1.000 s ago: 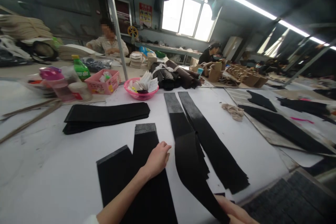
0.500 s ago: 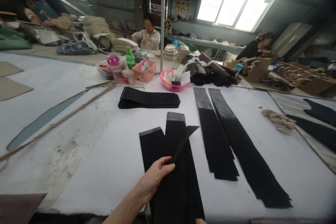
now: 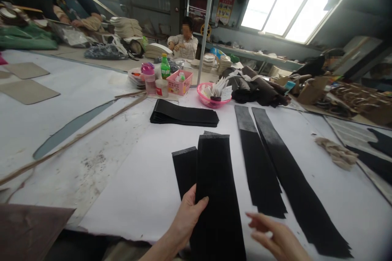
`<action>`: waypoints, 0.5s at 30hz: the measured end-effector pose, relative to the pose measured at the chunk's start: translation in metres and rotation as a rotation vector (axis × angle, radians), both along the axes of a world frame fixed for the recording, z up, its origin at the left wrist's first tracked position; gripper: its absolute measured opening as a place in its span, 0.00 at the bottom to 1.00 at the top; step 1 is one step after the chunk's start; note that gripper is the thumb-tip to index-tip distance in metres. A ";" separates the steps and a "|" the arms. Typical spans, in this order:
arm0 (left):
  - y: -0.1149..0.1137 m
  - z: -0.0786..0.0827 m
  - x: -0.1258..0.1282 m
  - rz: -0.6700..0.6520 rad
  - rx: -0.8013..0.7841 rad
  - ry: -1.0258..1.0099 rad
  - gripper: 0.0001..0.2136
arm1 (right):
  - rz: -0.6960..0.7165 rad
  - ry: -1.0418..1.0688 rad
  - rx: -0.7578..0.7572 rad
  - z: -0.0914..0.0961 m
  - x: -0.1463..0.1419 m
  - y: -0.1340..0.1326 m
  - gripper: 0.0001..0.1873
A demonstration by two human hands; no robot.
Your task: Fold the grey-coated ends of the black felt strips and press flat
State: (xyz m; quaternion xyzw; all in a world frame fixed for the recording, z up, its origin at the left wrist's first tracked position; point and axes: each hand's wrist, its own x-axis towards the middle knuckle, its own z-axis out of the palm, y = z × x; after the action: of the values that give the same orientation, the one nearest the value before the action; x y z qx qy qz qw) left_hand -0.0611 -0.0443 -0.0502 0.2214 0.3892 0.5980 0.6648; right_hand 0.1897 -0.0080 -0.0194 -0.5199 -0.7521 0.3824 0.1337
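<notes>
My left hand point(image 3: 191, 216) grips the left edge of a wide black strip point(image 3: 217, 179), thumb on top and fingers at its side. The strip lies lengthwise in front of me, with a thin greyish band across its far end. Partly under it, another black strip point(image 3: 185, 167) slants out to the left. My right hand point(image 3: 272, 232) hovers just right of the held strip, apart from it, its fingers slightly blurred and spread with nothing between them. Farther right lie two long fanned stacks of black strips point(image 3: 263, 175) with greyish far ends. A folded black stack point(image 3: 185, 114) sits beyond my left hand.
A pink basket point(image 3: 211, 100) of papers stands beyond the strips, beside a pink box point(image 3: 180, 85), a green bottle point(image 3: 165, 67) and a metal pole point(image 3: 206, 28). A crumpled beige cloth point(image 3: 336, 153) lies at right. Several people work farther back.
The strip in my left hand, earlier turned up edge-on, now lies broad face up. My right hand has come up into view on the right. The whole view has shifted slightly.
</notes>
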 end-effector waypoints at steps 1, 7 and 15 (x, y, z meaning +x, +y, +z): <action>-0.003 0.000 0.004 0.001 0.004 -0.011 0.21 | -0.101 0.115 -0.087 0.004 -0.005 0.014 0.19; -0.015 0.002 0.020 -0.067 0.090 0.142 0.19 | -0.185 0.602 -0.476 0.005 -0.077 0.049 0.23; -0.039 -0.016 -0.025 -0.647 0.602 1.283 0.34 | -0.425 0.787 -0.682 -0.034 -0.064 0.077 0.18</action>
State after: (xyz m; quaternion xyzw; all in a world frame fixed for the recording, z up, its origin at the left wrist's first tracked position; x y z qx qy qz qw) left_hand -0.0865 -0.0828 -0.0667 0.7975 0.4347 0.2092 0.3623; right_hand 0.1252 0.0686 -0.0538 -0.4920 -0.3579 0.7335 0.3028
